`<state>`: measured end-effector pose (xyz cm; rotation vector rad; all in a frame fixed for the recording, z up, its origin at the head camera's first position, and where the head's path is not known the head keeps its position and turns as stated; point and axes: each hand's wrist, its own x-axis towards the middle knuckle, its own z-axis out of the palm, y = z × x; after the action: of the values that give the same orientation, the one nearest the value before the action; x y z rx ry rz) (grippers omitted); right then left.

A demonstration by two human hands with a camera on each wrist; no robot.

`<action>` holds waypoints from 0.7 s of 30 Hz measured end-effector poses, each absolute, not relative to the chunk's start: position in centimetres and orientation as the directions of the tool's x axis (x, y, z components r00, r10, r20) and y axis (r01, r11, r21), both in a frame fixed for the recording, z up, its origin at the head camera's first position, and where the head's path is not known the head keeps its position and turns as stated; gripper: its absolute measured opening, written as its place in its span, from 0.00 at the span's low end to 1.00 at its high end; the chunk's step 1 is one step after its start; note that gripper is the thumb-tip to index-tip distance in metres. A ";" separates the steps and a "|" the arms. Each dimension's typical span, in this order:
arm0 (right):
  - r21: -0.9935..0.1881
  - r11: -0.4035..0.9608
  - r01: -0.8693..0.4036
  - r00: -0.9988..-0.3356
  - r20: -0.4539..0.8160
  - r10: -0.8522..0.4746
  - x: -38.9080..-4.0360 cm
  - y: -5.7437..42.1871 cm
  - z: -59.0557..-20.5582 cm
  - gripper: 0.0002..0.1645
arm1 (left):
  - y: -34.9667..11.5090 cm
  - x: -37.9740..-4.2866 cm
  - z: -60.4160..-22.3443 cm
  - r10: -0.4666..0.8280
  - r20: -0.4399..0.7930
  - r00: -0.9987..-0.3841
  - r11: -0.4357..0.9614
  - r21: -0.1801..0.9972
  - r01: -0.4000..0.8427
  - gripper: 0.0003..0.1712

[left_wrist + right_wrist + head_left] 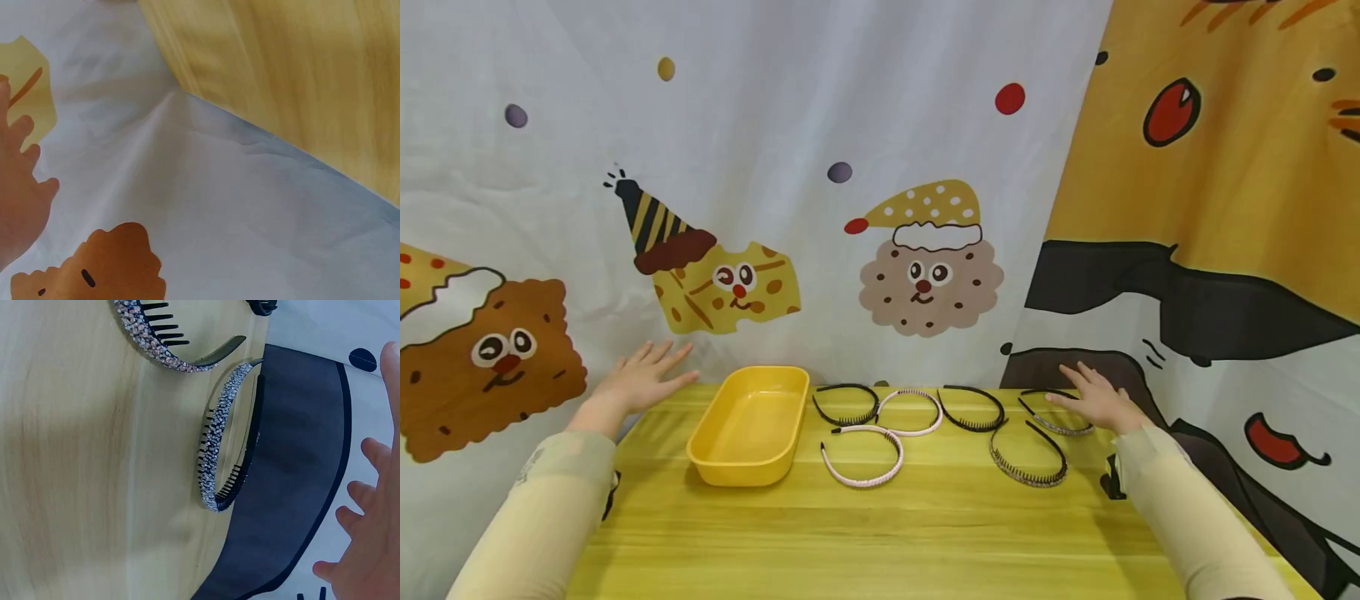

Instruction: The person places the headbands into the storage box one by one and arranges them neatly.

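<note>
My left hand (642,380) is raised with fingers spread, left of the yellow tray (705,454), and holds nothing. On the other side my right hand (1099,398) hovers with fingers extended near a silver glittery headband (1060,428) at the table's back right. In the right wrist view that headband (212,440) lies apart from the fingers. A second glittery headband (1028,477) lies nearer the front. Two black headbands (848,421) (973,426) and two pink headbands (917,432) (868,482) lie in the middle, some overlapping at their edges.
A yellow wood-grain table (880,542) carries the tray and headbands. Behind it hangs a white curtain (820,100) printed with cartoon figures, close against the table's back edge. In the left wrist view the table edge meets the curtain's folds.
</note>
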<state>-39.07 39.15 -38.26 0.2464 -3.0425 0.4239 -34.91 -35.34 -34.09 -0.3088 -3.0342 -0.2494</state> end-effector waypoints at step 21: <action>-0.344 0.921 -0.183 -0.973 0.197 -0.120 -38.4 41.1 -39.6 0.49 | -35.5 -34.4 -36.2 0.182 0.262 -0.948 0.849 0.445 0.286 0.39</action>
<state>-38.36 41.13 -39.56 0.2308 -2.9094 0.5454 -34.36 -35.53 -36.18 -0.3601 -2.8160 -0.7256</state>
